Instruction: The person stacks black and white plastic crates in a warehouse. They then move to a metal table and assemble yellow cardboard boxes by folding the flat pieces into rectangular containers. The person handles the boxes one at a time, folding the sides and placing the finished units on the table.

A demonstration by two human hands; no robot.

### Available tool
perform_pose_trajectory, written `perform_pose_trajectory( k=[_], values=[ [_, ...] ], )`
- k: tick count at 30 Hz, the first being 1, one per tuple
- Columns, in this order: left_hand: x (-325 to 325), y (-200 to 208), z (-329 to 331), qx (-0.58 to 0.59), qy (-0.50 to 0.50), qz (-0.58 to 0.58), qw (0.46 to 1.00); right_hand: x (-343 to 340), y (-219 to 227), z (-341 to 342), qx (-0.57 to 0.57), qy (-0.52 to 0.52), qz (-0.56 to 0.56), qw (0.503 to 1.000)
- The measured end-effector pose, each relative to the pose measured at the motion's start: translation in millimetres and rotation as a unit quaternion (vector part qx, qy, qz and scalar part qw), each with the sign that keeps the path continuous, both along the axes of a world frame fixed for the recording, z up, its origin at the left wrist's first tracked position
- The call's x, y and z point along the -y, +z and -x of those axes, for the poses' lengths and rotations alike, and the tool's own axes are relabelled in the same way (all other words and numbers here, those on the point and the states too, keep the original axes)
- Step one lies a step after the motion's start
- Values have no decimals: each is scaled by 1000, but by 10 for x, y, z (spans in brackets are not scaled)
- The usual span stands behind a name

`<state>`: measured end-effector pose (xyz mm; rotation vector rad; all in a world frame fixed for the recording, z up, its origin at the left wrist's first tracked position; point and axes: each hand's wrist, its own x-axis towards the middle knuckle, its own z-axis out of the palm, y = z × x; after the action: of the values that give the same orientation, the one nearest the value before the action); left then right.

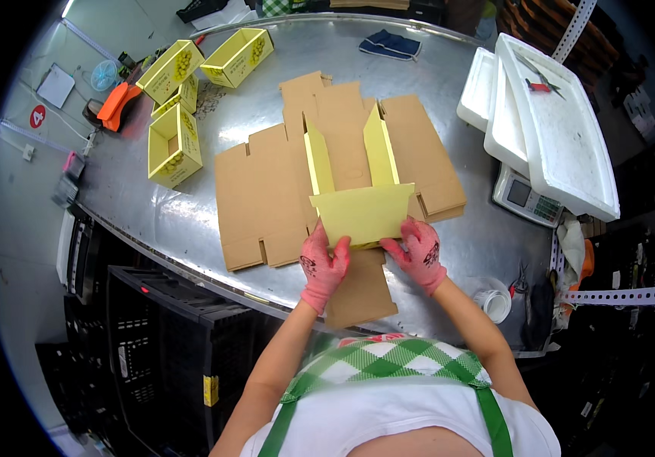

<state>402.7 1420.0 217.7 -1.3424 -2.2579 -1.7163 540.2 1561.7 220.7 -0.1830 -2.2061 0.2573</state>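
A partly folded cardboard box (365, 213) lies in front of me, brown inside with yellow side walls standing up. Its near yellow panel is raised between my hands. My left hand (323, 263), in a pink glove, grips this panel's lower left corner, thumb on the front. At the lower right corner my right hand (420, 255), gloved alike, pinches the same panel. A brown flap (362, 293) stretches from the box toward my apron. Beneath and beside it lie stacks of flat brown cardboard blanks (263, 198), on the left and on the right.
Several folded yellow boxes with a grape print (175, 148) stand at the far left of the metal table (449, 91). White foam trays (563, 129) with red-handled shears rest above a scale (525, 196) on the right. A dark blue cloth (391, 45) lies at the back. Black crates (167, 343) stand below left.
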Motion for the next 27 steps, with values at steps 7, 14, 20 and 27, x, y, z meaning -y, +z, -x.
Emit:
perform_pose_trajectory(
  k=[7,14,20,27],
  values=[
    [-65,130,-135,-34,112,-26,993,4,254,-9,184,-38,105,977],
    [36,514,-215,-343,126,208,907,145,568,60,212,-143,3,967],
    [-105,671,67,-372,-76,335,862,-82,566,105,336,-25,-73,939],
    [-273,743,254,-394,-280,481,732,-295,795,297,569,170,-119,795]
  ],
)
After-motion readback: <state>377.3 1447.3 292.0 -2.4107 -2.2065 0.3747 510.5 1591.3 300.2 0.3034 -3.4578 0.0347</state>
